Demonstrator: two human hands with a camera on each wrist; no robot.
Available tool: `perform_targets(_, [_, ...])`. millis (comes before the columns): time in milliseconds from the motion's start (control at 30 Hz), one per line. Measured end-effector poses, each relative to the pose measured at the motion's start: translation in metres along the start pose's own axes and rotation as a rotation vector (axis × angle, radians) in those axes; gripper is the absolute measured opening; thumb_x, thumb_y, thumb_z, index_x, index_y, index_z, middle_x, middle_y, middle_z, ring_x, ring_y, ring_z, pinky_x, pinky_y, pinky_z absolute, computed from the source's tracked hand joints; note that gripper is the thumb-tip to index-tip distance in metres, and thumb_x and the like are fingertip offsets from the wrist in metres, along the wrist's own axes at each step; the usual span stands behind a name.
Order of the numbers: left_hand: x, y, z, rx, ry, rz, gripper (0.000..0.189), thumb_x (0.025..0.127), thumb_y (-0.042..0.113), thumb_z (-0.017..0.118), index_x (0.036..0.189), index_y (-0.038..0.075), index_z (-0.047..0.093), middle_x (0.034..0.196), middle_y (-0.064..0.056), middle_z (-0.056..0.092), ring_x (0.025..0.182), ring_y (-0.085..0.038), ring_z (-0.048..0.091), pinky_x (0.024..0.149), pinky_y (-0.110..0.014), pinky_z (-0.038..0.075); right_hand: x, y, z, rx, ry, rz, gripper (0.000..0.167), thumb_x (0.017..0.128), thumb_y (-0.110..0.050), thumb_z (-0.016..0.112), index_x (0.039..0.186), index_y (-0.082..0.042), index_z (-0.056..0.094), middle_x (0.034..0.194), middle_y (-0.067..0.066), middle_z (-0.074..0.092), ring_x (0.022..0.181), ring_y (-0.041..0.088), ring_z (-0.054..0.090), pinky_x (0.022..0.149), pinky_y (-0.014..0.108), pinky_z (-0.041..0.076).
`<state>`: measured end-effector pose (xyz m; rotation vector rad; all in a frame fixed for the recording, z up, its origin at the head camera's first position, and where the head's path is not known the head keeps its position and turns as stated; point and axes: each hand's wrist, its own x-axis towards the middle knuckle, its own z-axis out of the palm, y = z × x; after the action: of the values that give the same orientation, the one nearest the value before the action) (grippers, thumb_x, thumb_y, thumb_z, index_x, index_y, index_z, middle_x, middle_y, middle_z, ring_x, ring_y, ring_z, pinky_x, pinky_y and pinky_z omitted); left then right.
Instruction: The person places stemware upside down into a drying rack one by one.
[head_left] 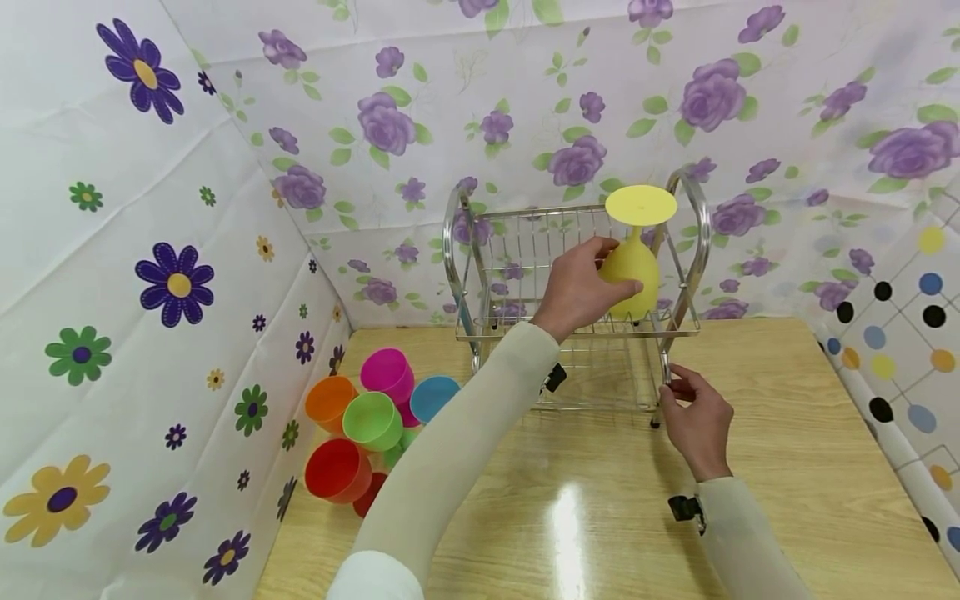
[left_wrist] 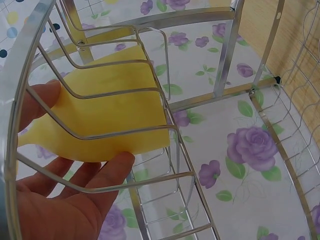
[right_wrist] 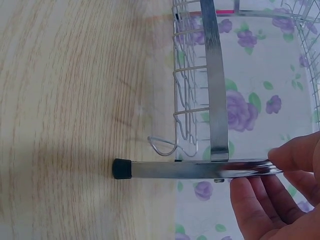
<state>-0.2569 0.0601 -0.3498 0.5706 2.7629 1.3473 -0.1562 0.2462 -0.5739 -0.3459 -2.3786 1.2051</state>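
A yellow plastic goblet (head_left: 628,265) stands upside down at the right end of the upper tier of a chrome dish rack (head_left: 555,335), its round foot uppermost. My left hand (head_left: 579,290) grips the bowl of it from the left, thumb in front. In the left wrist view the goblet (left_wrist: 110,105) shows behind the rack's wires, its rim low in the tier. My right hand (head_left: 699,421) pinches the rack's right front leg (right_wrist: 175,170) between thumb and fingers, above its black foot cap (right_wrist: 122,169).
Left of the rack, several coloured goblets stand together on the wooden table (head_left: 540,533), among them red (head_left: 337,471), orange (head_left: 330,402), green (head_left: 372,421), pink (head_left: 387,373) and blue (head_left: 433,398). My left forearm passes over their right side. Flowered cloth (head_left: 480,75) hangs behind the rack.
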Motion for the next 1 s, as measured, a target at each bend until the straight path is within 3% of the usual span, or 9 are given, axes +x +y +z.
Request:
perform_targets(300, [-0.003, 0.000, -0.006, 0.039, 0.030, 0.006, 0.069, 0.092, 0.039, 0.084, 0.152, 0.018, 0.057, 0.148, 0.000, 0.063, 0.134, -0.020, 0.062, 0.102, -0.033, 0.059, -0.001, 0.001, 0.005, 0.008, 0.017, -0.007, 0.038, 0.100, -0.012, 0.071, 0.138, -0.015, 0.071, 0.110, 0.013, 0.079, 0.096, 0.027, 0.073, 0.077, 0.017, 0.047])
perform_targets(467, [-0.011, -0.002, -0.019, -0.047, 0.075, 0.019, 0.065, 0.093, 0.043, 0.081, 0.150, 0.022, 0.058, 0.147, 0.004, 0.063, 0.134, -0.017, 0.062, 0.105, -0.030, 0.058, 0.000, 0.000, 0.008, 0.005, 0.026, -0.009, 0.039, 0.099, -0.011, 0.072, 0.138, -0.013, 0.071, 0.109, 0.013, 0.079, 0.095, 0.027, 0.073, 0.081, 0.033, 0.054])
perform_targets(567, [-0.021, -0.004, -0.030, -0.132, 0.097, 0.030, 0.062, 0.094, 0.042, 0.081, 0.149, 0.023, 0.059, 0.144, 0.004, 0.065, 0.134, -0.017, 0.062, 0.106, -0.028, 0.056, 0.001, -0.001, 0.008, 0.004, 0.026, -0.011, 0.039, 0.099, -0.010, 0.072, 0.137, -0.013, 0.072, 0.107, 0.013, 0.079, 0.095, 0.027, 0.073, 0.084, 0.040, 0.056])
perform_targets(767, [-0.049, -0.006, -0.046, -0.268, 0.133, 0.076, 0.057, 0.096, 0.038, 0.080, 0.147, 0.021, 0.061, 0.145, 0.003, 0.063, 0.136, -0.019, 0.060, 0.110, -0.028, 0.055, 0.002, -0.001, 0.007, -0.011, 0.028, -0.020, 0.038, 0.099, -0.012, 0.072, 0.137, -0.013, 0.072, 0.107, 0.013, 0.079, 0.094, 0.028, 0.074, 0.080, 0.023, 0.050])
perform_targets(833, [-0.059, -0.007, -0.048, -0.286, 0.158, 0.097, 0.056, 0.096, 0.037, 0.079, 0.146, 0.020, 0.062, 0.145, 0.003, 0.063, 0.135, -0.018, 0.060, 0.108, -0.027, 0.055, 0.002, 0.000, 0.006, -0.014, 0.030, -0.020, 0.038, 0.099, -0.012, 0.072, 0.137, -0.013, 0.071, 0.107, 0.012, 0.079, 0.094, 0.028, 0.074, 0.079, 0.023, 0.049])
perform_targets(1000, [-0.087, -0.010, -0.050, -0.318, 0.217, 0.171, 0.054, 0.098, 0.030, 0.078, 0.147, 0.015, 0.061, 0.145, -0.004, 0.062, 0.133, -0.020, 0.062, 0.106, -0.024, 0.055, 0.000, 0.002, 0.006, -0.009, 0.032, -0.021, 0.038, 0.099, -0.011, 0.071, 0.138, -0.013, 0.071, 0.105, 0.013, 0.079, 0.093, 0.030, 0.073, 0.082, 0.042, 0.056])
